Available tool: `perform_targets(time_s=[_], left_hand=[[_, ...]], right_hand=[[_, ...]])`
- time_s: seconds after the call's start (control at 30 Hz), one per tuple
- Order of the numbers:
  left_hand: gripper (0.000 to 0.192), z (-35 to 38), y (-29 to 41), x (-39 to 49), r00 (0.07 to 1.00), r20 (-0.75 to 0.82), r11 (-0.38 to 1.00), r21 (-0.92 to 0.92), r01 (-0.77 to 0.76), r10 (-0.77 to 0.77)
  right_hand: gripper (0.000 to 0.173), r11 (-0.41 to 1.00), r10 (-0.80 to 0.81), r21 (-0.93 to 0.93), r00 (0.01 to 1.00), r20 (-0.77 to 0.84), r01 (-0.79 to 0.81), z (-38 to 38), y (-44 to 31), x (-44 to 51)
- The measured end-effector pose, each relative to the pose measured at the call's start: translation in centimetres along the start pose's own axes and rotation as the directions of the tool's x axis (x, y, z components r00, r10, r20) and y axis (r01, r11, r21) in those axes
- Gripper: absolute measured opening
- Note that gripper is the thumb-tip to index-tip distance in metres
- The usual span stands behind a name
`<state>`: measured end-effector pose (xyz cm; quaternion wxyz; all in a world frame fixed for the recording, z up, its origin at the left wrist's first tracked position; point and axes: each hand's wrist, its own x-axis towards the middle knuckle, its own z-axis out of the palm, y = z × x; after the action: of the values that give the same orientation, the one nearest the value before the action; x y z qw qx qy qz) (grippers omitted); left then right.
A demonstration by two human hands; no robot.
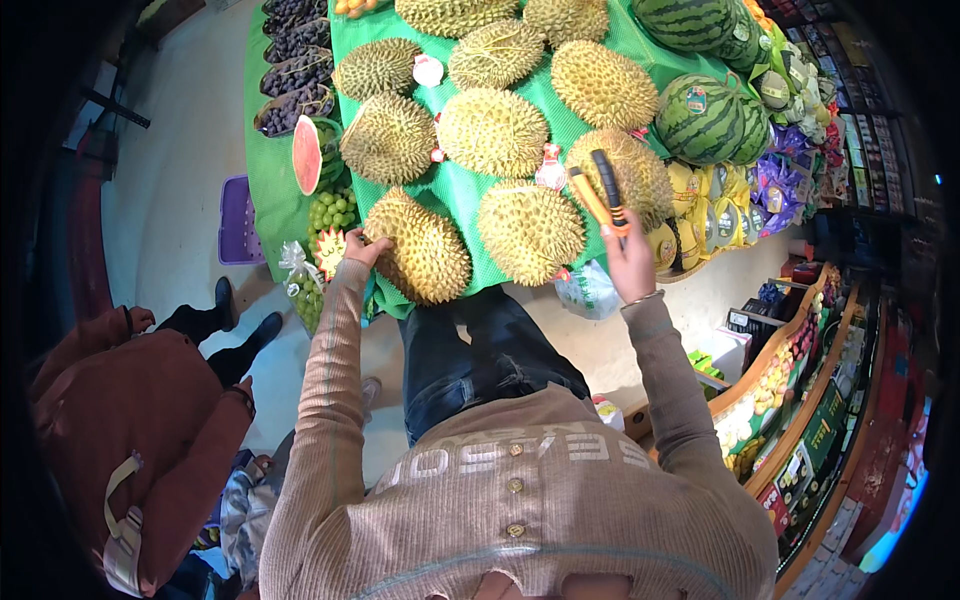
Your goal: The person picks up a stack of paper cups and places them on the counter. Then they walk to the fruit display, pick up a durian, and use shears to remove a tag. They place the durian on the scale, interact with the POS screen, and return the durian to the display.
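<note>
My left hand touches the left side of a spiky durian at the near edge of a green-covered display table, thumb on its spines. A tool with black and orange handles, its kind not clear, is gripped in my right hand. It points away over another durian. Between my hands sits a paler durian. More durians lie in rows behind, the nearest being a yellow one in the middle.
A cut watermelon, green grapes and dark grapes line the left side. Whole watermelons and yellow-wrapped fruit stand right. A purple crate and a person in a reddish-brown top are at the left.
</note>
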<state>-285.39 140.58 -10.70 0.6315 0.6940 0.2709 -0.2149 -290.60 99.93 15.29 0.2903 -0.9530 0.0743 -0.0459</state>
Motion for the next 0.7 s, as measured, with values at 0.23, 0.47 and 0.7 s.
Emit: perform_targets(time_s=[0.23,0.47,0.7], left_hand=[[0.096,-0.4,0.2,0.8,0.999,0.049,0.998,0.055,-0.006,0.004],[0.099,-0.4,0.4,0.7,0.999,0.044,0.995,0.093,0.017,-0.021],[0.094,-0.1,-0.1,0.9,0.999,0.022,0.998,0.061,0.032,-0.034]], right_hand=[[0.026,0.966,0.044,0.258,0.961,-0.272,0.029,-5.1,4.6,3.2],[0.027,0.996,0.019,-0.085,0.994,-0.110,-0.029,-7.4,7.5,6.1],[0.033,0.899,0.092,-0.407,0.978,-0.185,-0.162,-2.3,3.3,19.8]])
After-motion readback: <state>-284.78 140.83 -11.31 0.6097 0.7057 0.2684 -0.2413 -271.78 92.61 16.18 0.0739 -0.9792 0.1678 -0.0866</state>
